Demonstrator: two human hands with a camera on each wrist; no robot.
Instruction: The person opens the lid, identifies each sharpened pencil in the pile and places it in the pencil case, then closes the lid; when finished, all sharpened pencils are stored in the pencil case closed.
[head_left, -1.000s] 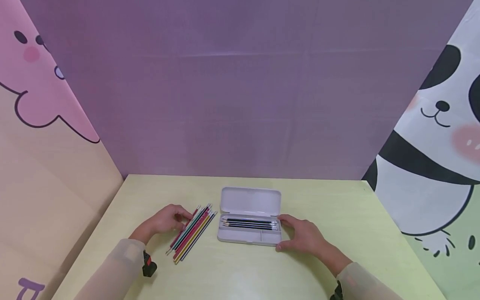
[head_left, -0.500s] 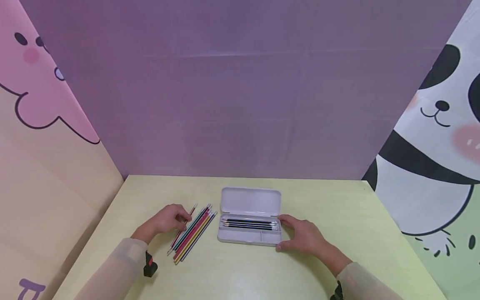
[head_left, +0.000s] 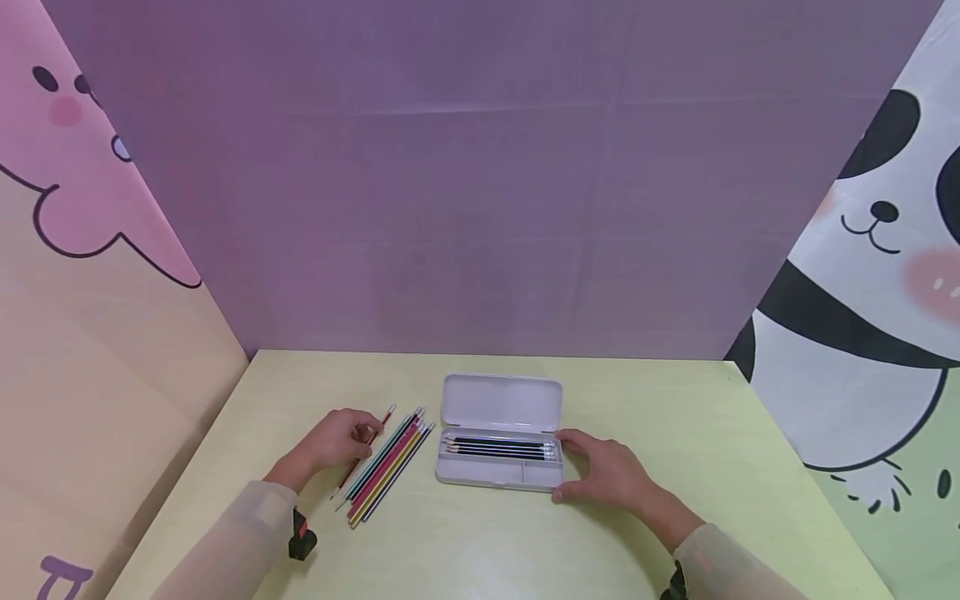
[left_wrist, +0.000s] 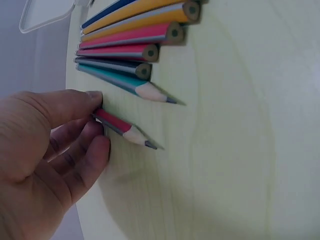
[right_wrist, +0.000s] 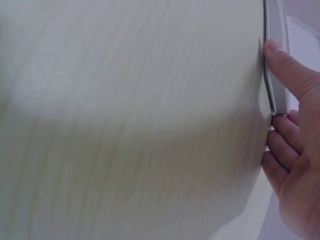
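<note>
My left hand (head_left: 337,437) pinches a red pencil (left_wrist: 114,121) between thumb and fingers, its sharpened point toward the near side. Right beside it on the table lies a slanted row of pencils (head_left: 385,471) in teal, black, red, yellow and dark blue. The left wrist view shows a sharpened teal pencil (left_wrist: 117,82), while several others have flat, uncut ends. A white pencil case (head_left: 480,477) lies with its lid up, holding several black pencils (head_left: 498,450) in its long compartment. At the case's right end, my right hand (head_left: 606,471) grips it, thumb at the front corner and fingers behind.
The pale wooden table (head_left: 675,433) reaches back to a purple panel (head_left: 480,183). Side walls carry a pink cartoon figure (head_left: 82,167) on the left and a panda (head_left: 862,375) on the right. The case lid (head_left: 501,402) stands raised toward the back.
The red pencil in my left hand has come away from the row, leftward, leaving a gap. My right hand and the case have stayed in place.
</note>
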